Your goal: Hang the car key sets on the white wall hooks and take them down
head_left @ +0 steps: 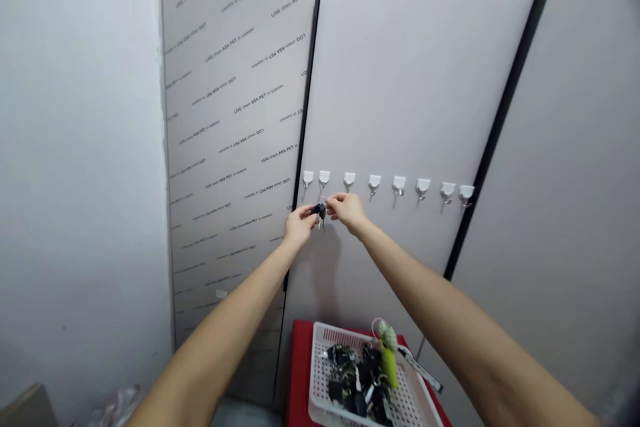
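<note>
A small bunch of black-headed keys is held between my two hands, just below a row of white adhesive hooks on a pale cabinet door. My left hand pinches the keys from the left side. From the right, my right hand pinches the top of the bunch, where a ring seems to be, though it is too small to make out clearly. The nearest white hook sits right above the keys, and another hook is just above my right hand.
Below my arms, a white perforated basket full of keys, with a yellow-green tag, stands on a red surface. Black handle strips edge the doors. A printed-film panel and a white wall lie left.
</note>
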`<state>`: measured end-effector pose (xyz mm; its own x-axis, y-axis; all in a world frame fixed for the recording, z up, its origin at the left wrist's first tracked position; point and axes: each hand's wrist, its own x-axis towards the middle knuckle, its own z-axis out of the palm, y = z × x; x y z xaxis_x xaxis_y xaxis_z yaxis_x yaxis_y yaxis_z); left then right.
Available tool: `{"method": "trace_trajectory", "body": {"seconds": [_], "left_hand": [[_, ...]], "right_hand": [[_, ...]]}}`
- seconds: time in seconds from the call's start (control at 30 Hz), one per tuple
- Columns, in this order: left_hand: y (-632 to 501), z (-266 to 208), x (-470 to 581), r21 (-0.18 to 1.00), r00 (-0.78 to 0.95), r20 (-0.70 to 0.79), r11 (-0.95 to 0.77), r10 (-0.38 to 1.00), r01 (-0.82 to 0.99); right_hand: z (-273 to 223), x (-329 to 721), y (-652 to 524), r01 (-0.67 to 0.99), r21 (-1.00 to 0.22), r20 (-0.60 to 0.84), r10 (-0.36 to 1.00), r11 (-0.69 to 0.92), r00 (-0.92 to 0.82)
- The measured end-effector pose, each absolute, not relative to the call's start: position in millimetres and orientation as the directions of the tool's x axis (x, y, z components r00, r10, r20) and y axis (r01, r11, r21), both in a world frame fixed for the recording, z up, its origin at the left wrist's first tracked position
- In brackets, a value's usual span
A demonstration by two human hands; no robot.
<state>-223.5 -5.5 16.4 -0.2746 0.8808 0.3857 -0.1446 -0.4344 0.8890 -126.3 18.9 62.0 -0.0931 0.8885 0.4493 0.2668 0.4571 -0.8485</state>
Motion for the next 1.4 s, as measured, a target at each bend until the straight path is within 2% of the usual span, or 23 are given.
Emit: {"method": "trace_trajectory", "body": {"seconds": [0.13, 0.43, 0.63, 0.83, 0.93, 1.03, 1.1, 1.17, 1.27, 1.4], "left_hand": [[9, 36, -236, 0.86, -0.374, 0.385, -0.476, 0.843, -0.186], [29, 37, -253, 0.91, -0.443, 0.322, -0.402, 0.837, -0.098], [40, 25, -255, 0.947, -0.452, 0.313, -0.312, 0.836, 0.079], [40, 15, -256, 0.953, -0.444, 0.301, -0.254, 0.844, 0.164], [32, 8, -255, 0.958, -0.4, 0.285, -0.248, 0.871, 0.144], [17, -8, -256, 0.961, -0.371, 0.274, -0.239, 0.887, 0.139], [6, -25, -255, 0.964, -0.354, 0.26, -0.222, 0.898, 0.145], [-6, -45, -254, 0.969, -0.325, 0.236, -0.198, 0.916, 0.147], [-21, -78, -247, 0.977, -0.265, 0.184, -0.147, 0.947, 0.155], [-36, -115, -232, 0.971, -0.158, 0.114, -0.076, 0.981, 0.228]], "right_hand": [[83, -152, 33, 0.299, -0.839, 0.46, 0.886, 0.454, -0.055], [81, -179, 58, 0.622, -0.671, 0.534, 0.845, 0.404, 0.028], [74, -176, 50, 0.748, -0.508, 0.599, 0.799, 0.428, -0.051], [44, -147, 39, 0.706, -0.455, 0.631, 0.756, 0.543, -0.175], [3, -121, 23, 0.692, -0.424, 0.522, 0.782, 0.585, -0.341], [-52, -97, 2, 0.732, -0.332, 0.287, 0.803, 0.594, -0.522], [-91, -85, -10, 0.773, -0.241, 0.109, 0.808, 0.586, -0.579], [-123, -77, -18, 0.805, -0.143, 0.004, 0.814, 0.576, -0.581], [-156, -70, -25, 0.775, -0.003, -0.071, 0.773, 0.632, -0.631], [-167, -67, -28, 0.708, 0.116, -0.104, 0.717, 0.697, -0.689]]}}
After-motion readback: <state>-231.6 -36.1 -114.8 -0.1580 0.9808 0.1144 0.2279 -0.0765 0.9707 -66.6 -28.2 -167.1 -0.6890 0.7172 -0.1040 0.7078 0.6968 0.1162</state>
